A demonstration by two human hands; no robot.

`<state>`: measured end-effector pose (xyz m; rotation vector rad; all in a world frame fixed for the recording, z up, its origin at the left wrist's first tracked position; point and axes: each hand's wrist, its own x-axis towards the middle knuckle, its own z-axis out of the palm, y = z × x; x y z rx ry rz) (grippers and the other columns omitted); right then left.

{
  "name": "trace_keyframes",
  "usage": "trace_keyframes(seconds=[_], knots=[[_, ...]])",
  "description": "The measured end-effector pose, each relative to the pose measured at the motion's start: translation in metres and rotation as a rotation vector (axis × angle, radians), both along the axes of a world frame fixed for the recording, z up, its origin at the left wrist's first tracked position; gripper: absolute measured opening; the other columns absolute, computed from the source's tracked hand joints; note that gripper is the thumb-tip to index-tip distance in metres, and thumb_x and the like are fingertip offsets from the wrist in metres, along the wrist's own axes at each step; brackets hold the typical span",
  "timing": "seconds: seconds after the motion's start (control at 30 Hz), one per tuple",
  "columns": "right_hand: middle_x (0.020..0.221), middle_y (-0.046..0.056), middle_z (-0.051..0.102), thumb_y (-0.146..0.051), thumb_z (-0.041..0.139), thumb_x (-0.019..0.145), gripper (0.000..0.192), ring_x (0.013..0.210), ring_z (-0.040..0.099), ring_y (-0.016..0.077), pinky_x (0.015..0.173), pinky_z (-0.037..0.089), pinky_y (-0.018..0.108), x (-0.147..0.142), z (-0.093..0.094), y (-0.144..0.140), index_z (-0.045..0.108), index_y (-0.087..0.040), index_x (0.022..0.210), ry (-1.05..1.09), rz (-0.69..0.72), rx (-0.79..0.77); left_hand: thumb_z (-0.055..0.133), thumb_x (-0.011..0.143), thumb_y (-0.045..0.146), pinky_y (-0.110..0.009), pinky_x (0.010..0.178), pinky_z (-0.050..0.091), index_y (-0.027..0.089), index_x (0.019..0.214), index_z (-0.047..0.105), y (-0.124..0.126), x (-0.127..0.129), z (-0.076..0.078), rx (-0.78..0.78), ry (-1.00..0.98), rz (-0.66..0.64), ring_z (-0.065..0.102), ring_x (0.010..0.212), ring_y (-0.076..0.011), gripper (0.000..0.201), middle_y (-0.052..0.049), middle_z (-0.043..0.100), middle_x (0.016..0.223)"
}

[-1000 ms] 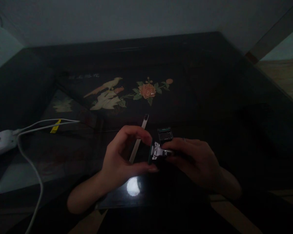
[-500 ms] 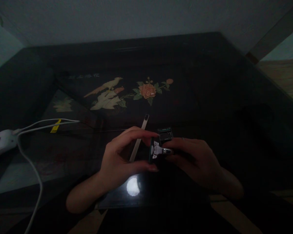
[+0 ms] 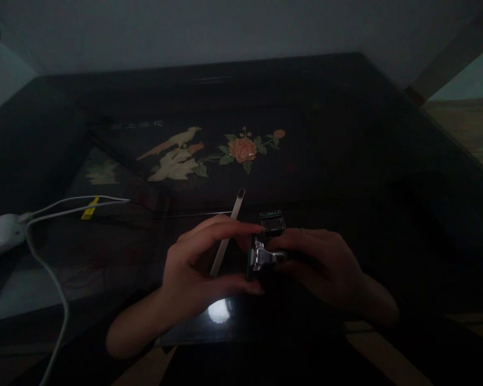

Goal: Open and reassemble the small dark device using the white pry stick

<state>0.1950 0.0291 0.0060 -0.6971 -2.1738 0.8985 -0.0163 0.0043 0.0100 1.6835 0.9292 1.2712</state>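
My right hand [image 3: 326, 260] pinches the silvery neck of a razor [image 3: 263, 256], whose head points left. The thumb and fingers of my left hand [image 3: 201, 262] curve round the two ends of that razor head. Just behind the razor is a small dark case with green edges [image 3: 272, 221], close to my right fingertips; what it rests on I cannot make out. A narrow pale strip with a dark tip [image 3: 236, 206] lies slantwise on the table, partly hidden by my left hand.
The dark glossy table [image 3: 366, 161] bears an inlaid bird [image 3: 181, 139] and a rose [image 3: 242, 149]. At the left lies a white power strip [image 3: 2, 233] with white cables [image 3: 50, 268] and a yellow tag [image 3: 90, 208]. A wall stands behind the table. The light is dim.
The razor head and my left thumb have shifted slightly down toward me. The grip of both hands looks the same, and the dark case has hardly moved.
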Motion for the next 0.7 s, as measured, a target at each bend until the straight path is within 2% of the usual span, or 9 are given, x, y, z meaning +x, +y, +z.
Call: trace_keyframes(seconds=[0.1,0.27,0.47,0.6,0.7], knots=[[0.080,0.001,0.072,-0.028,0.050,0.096,0.014,0.066,0.067,0.0115,0.061,0.050,0.020,0.0004,-0.0018,-0.0009,0.061,-0.019,0.098,0.017,0.011,0.000,0.084,0.065,0.034,-0.028,0.071,0.049,0.026,0.113,0.069,-0.0001,-0.0004,-0.0001,0.046,-0.021,-0.043,0.061,0.079,-0.0187,0.051,-0.003,0.068,0.083],[0.082,0.000,0.073,-0.024,0.056,0.093,0.009,0.068,0.068,0.0102,0.062,0.050,0.018,-0.0012,0.0009,0.0000,0.059,-0.018,0.098,0.017,0.019,0.001,0.085,0.063,0.036,-0.028,0.071,0.048,0.026,0.109,0.070,-0.0015,-0.0009,-0.0015,-0.028,-0.044,0.000,0.060,0.080,-0.0185,0.050,-0.003,0.067,0.086],[0.080,-0.001,0.072,-0.020,0.065,0.086,0.013,0.065,0.067,0.0101,0.058,0.051,0.017,-0.0032,0.0036,0.0000,0.058,-0.019,0.097,0.065,-0.083,-0.062,0.087,0.061,0.033,-0.028,0.071,0.048,0.024,0.106,0.069,-0.0003,-0.0008,-0.0050,-0.038,-0.098,-0.001,0.058,0.081,-0.0183,0.050,-0.004,0.065,0.090],[0.082,0.001,0.071,-0.019,0.066,0.085,0.010,0.072,0.068,0.0126,0.065,0.052,0.020,-0.0036,0.0005,0.0010,0.059,-0.019,0.092,0.080,-0.099,0.007,0.086,0.064,0.032,-0.026,0.072,0.046,0.024,0.108,0.067,0.0012,-0.0008,-0.0062,-0.055,-0.095,-0.010,0.056,0.082,-0.0176,0.049,-0.003,0.063,0.092],[0.079,0.002,0.068,-0.020,0.066,0.085,0.009,0.072,0.065,0.0133,0.065,0.052,0.022,-0.0041,-0.0028,0.0028,0.060,-0.018,0.091,0.102,-0.074,0.089,0.083,0.068,0.035,-0.026,0.074,0.045,0.024,0.110,0.066,0.0021,-0.0020,-0.0067,-0.069,-0.047,-0.022,0.056,0.084,-0.0179,0.047,-0.003,0.061,0.092]])
